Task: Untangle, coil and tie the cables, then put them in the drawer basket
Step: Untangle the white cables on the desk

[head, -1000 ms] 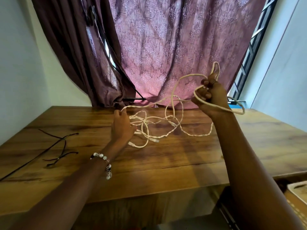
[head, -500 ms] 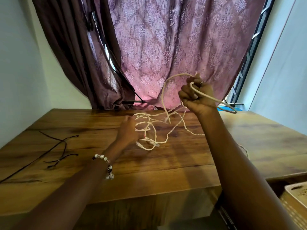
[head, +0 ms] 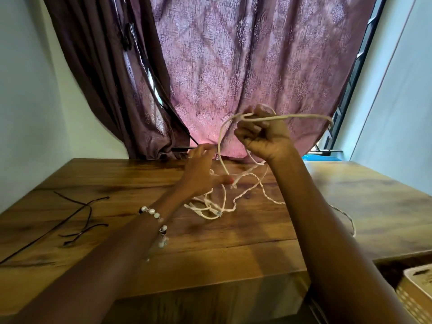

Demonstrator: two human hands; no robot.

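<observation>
- Change since the earlier frames: my right hand [head: 263, 134] has come lower and further left with its loop, and my left hand [head: 198, 174] has reached further back over the tangle, toward the curtain [head: 233, 66].
- White cable [head: 219, 206]: a loose snarl on the wooden table [head: 140, 265] just ahead of my left wrist; one strand rises from it in an arc to the right hand, and another trails off to the right, past my right forearm.
- Right hand: fingers curled tight around a bight of the white cable, held raised above the table's far edge; a long loop juts from the fist to the right.
- Left hand: lies over the back of the tangle with fingers extended forward. It touches the strands, but I cannot tell whether it pinches any.
- Black cable [head: 77, 216]: lies slack at the table's left, well apart from the white one, untouched by either hand.
- Basket [head: 418, 293]: pale and perforated, its corner shows at lower right, below the table's edge; what it holds is out of view.
- Progress, as I judge it: early. Untangling of the white cable is under way, with crossings plainly left in the heap. No finished coil, no tie and no cable seen in the basket; the black cable is yet to be handled.
</observation>
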